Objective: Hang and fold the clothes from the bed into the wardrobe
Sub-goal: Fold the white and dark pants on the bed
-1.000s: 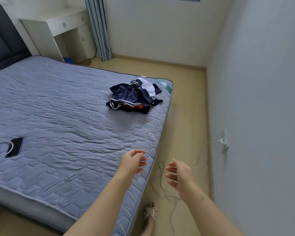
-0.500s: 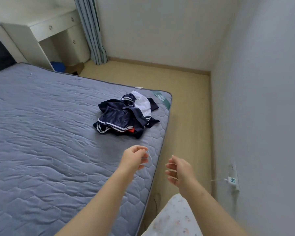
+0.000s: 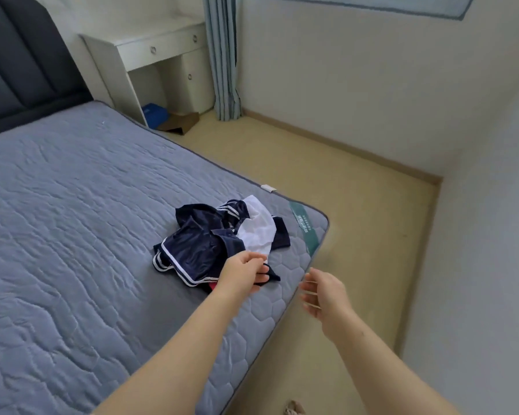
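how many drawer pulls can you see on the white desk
3. On the white desk: left pull and right pull side by side near the top, lower pull beneath the right one. More may be hidden.

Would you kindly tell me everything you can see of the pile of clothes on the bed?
The clothes lie in a crumpled heap on the grey quilted bed, near its corner. Most are navy, of smooth, slightly shiny fabric, with white stripes along the hems; a white piece sits on the far side, and a scrap of red shows at the near edge. The left hand reaches over that edge; whether it touches cannot be told.
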Tool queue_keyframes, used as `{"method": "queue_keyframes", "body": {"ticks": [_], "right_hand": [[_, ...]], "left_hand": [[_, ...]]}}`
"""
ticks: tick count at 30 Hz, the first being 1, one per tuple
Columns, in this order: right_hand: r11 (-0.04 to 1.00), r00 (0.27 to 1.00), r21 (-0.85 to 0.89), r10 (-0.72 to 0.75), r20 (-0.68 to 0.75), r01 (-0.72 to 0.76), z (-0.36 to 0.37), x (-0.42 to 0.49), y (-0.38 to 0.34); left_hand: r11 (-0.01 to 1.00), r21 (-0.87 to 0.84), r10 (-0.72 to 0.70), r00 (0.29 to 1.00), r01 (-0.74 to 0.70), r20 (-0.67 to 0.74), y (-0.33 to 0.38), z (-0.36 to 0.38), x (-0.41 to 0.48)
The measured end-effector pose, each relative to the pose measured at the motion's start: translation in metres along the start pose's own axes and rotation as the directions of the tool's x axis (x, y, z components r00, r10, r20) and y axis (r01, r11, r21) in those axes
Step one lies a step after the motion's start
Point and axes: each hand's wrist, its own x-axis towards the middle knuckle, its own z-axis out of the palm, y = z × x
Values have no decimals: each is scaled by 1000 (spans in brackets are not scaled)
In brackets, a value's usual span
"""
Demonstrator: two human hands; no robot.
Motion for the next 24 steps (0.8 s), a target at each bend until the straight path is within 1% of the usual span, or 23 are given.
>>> {"method": "queue_keyframes", "body": {"ticks": [3, 8, 13, 18, 24], "right_hand": [[997, 998, -77, 25, 64, -20, 3, 34, -24], [977, 985, -205, 94, 143, -64, 26, 78, -43], [945, 979, -323, 116, 166, -57, 50, 125, -67], [891, 964, -450, 171, 206, -62, 87, 176, -88], [789, 941, -613, 242, 235, -49, 119, 240, -76]], "left_hand": [[1000, -8, -24, 999, 24, -48, 12, 12, 26], [994, -56, -106, 976, 97, -190, 13, 4, 70], [988, -92, -144, 957, 124, -251, 17, -7, 130], [974, -74, -226, 919, 213, -322, 13, -28, 190], [940, -72, -337, 863, 335, -376, -16, -41, 229]]}}
